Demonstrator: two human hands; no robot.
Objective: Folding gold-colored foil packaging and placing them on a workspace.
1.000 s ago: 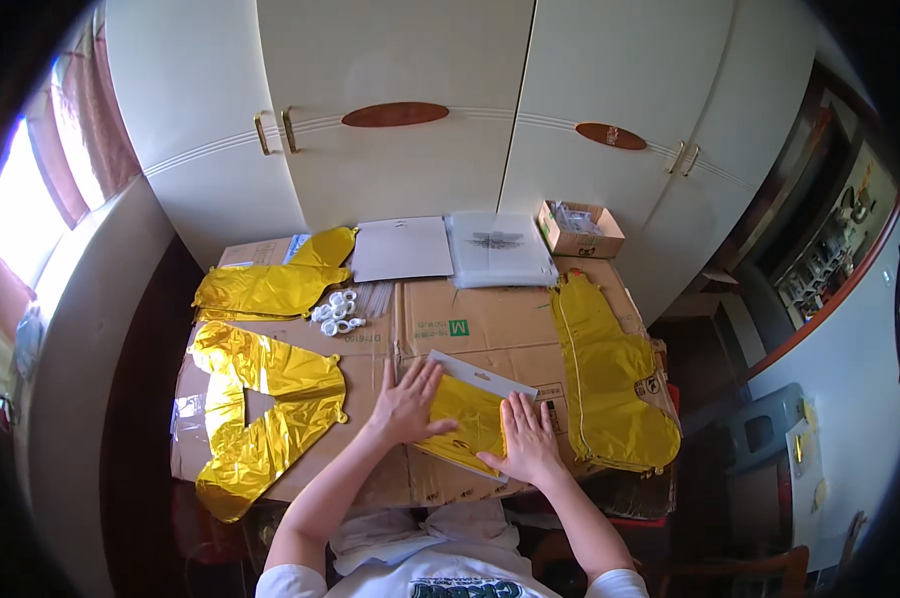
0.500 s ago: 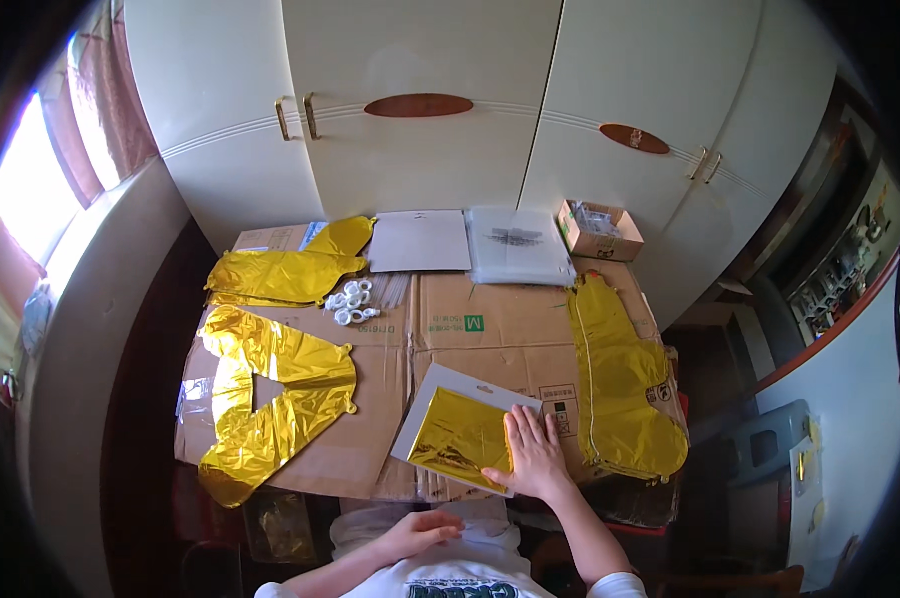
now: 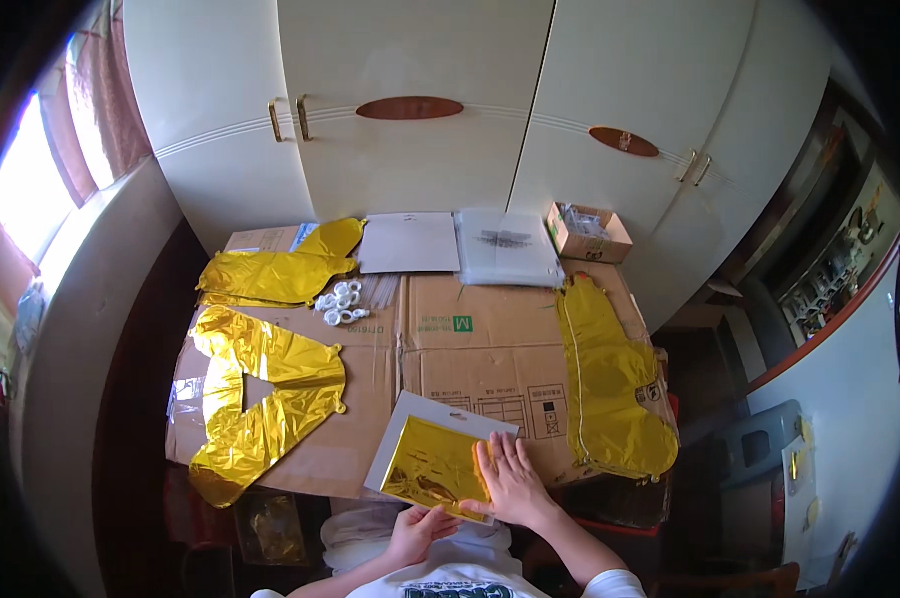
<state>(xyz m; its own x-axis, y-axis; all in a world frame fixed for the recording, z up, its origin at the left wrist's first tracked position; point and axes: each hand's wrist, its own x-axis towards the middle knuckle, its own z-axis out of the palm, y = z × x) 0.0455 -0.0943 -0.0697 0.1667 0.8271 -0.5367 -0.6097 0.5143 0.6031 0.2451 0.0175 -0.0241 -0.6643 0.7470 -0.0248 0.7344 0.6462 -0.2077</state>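
Observation:
A white backing card (image 3: 384, 456) with a hang slot lies tilted at the table's near edge, a folded gold foil balloon (image 3: 432, 460) on top of it. My right hand (image 3: 514, 488) rests flat on the right side of the foil, its fingers stretched out. At the card's near edge, my left hand (image 3: 420, 531) pinches the edge, with the fingers partly hidden. Flat gold foil balloons lie around: one (image 3: 270, 364) on the left, another (image 3: 609, 399) on the right and more foil (image 3: 280, 274) at the back left.
White ribbon rolls (image 3: 342, 299) sit beside thin clear straws (image 3: 378, 289). Along the back are a stack of white cards (image 3: 410, 244), clear plastic bags (image 3: 508, 261) and a small cardboard box (image 3: 589, 237). Flattened cardboard (image 3: 470, 339) covers the table; cabinets (image 3: 410, 164) stand behind.
The card with its foil has shifted left and nearer to me. My left hand has come up from my lap to its near edge; my right hand moved along with it.

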